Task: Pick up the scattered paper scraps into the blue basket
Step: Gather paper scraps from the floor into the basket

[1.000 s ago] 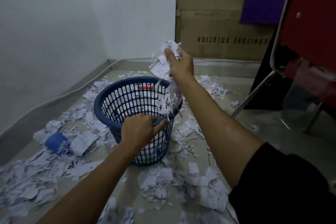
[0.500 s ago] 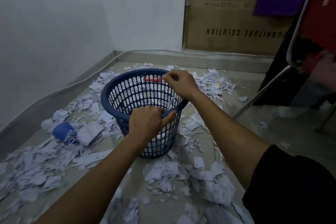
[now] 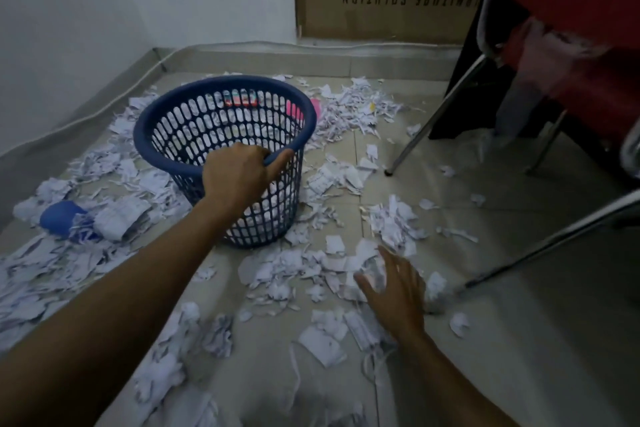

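Head view — blue basket point(image 3: 180, 152) stands upright on the tiled floor point(image 3: 502, 340), some scraps already inside. Left hand point(image 3: 239, 180) grips the basket's near rim, fingers curled over it, thumb point(image 3: 280, 161) along the outside. Right hand point(image 3: 394, 291) is down on the near-right side of the basket, fingers spread and relaxed over a clump of paper scraps point(image 3: 367, 263); whether it touches them I cannot tell, motion blur.

More paper scraps all round the basket: thick drift to its left, a pile behind-right, loose bits in front. A blue ball-like object point(image 3: 60, 215) lies left of the basket among them, and chair legs point(image 3: 433, 121) stand to its right.

Handling, my read: scraps are very light, thin, soft — they crumple, won't break, but slip out of a loose fist and flutter when dropped. Best to rake a clump together with spread fingers, then close from the sides and scoop under it. Flat single pieces on tile likely need a fingertip pinch at an edge. Basket looks like light stiff plastic, tips easily, so holding the rim makes sense.
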Motion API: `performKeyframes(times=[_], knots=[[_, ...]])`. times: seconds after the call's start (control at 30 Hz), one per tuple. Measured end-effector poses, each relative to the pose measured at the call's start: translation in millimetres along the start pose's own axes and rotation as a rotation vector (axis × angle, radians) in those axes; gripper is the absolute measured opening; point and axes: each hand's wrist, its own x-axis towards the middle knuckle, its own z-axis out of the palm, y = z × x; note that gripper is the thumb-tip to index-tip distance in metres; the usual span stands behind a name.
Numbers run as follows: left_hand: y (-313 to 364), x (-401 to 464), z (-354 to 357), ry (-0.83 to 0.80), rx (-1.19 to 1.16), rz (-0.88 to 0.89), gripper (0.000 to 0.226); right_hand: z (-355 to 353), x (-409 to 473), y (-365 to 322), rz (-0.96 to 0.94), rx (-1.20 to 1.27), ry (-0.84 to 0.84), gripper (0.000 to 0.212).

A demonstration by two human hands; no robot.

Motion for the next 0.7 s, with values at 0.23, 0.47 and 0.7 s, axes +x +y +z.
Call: performKeyframes(times=[0.23,0.47,0.7], knots=[[-1.3,-1.1,2.1,0.002,0.007,0.027,0.074,40.8,-67.9,32.4,-0.043,-0.142,-0.124,0.104],[-2.4,-0.5,3.3,0.021,0.005,0.053,0.070,59.6,-22.7,10.5,-0.099,-0.054,-0.059,0.107],[-6.7,0.7,7.1,0.043,0.055,0.048,0.072,66.1,21.8,-8.4,-0.119,-0.170,-0.164,0.106]])
